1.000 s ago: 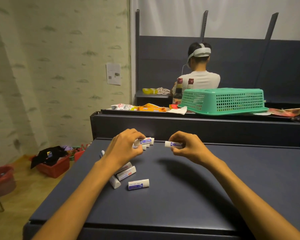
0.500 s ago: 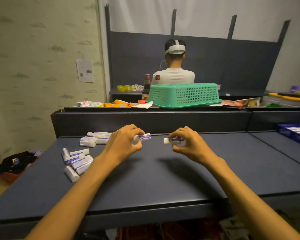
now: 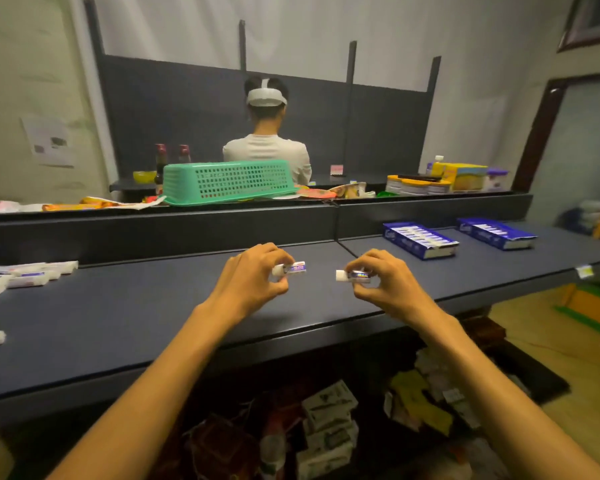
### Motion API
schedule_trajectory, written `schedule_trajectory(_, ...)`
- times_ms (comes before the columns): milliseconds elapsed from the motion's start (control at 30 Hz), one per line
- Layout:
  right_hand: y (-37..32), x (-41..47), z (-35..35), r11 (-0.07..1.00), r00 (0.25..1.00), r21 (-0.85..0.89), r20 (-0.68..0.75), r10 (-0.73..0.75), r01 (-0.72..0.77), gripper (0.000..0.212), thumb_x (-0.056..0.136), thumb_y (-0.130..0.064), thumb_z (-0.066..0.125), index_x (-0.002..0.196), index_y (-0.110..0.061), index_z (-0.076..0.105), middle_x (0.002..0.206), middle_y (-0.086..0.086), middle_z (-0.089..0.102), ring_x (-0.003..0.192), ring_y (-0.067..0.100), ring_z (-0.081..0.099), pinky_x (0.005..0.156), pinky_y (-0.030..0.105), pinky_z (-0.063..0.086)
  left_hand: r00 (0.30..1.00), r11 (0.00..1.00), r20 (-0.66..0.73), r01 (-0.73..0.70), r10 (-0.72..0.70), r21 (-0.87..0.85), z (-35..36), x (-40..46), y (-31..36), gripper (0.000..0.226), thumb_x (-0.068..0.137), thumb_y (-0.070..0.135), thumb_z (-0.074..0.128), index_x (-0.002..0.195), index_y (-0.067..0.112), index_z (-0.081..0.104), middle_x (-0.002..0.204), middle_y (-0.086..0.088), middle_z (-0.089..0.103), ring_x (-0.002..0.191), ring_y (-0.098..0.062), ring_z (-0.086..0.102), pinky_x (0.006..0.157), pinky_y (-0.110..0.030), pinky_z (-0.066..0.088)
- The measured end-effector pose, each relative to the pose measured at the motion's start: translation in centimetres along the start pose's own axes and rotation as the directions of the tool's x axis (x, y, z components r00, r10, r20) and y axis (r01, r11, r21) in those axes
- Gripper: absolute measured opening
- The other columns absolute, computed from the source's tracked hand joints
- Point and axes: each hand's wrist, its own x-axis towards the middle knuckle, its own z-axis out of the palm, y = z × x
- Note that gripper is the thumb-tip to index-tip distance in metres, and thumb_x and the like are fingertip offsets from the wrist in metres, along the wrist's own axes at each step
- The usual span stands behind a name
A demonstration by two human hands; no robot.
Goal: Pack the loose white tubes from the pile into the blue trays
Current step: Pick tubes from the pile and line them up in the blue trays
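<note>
My left hand [image 3: 248, 282] pinches a small white tube [image 3: 293, 268] with a blue label, held above the dark table. A second white tube [image 3: 352, 275] is pinched in my right hand [image 3: 385, 285], its cap pointing left. The pile of loose white tubes [image 3: 25, 275] lies at the table's far left. Two blue trays stand on the table to the right: a near tray [image 3: 420, 239] with tubes in a row, and a far tray [image 3: 496, 233].
A raised dark ledge [image 3: 187, 223] runs behind the table, carrying an upturned green basket [image 3: 227, 181] and packets. A person [image 3: 267, 147] sits beyond it, facing away. Boxes and packets [image 3: 326, 424] lie below the table's front edge.
The view has swung to the right. The tube pile has slid to the left edge and the blue trays have come into sight. Both hands keep hold of their tubes.
</note>
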Motion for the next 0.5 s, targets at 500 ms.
schedule_trajectory(500, 18.0, -9.6, -13.0, 0.971, 0.972, -0.090, -0.102, 0.213, -0.223, 0.021, 0.081, -0.009, 0.073, 0.101, -0.014, 0.069, 0.100, 0.000, 0.063, 0.087, 0.014, 0.058, 0.079, 0.024, 0.051, 0.984, 0.983, 0.128, -0.106, 0.126, -0.152, 15.2, 11.4, 16.8, 0.030, 0.077, 0.025, 0.075, 0.106, 0.025, 0.069, 0.107, 0.004, 0.065, 0.093, -0.017, 0.061, 0.074, -0.042, 0.055)
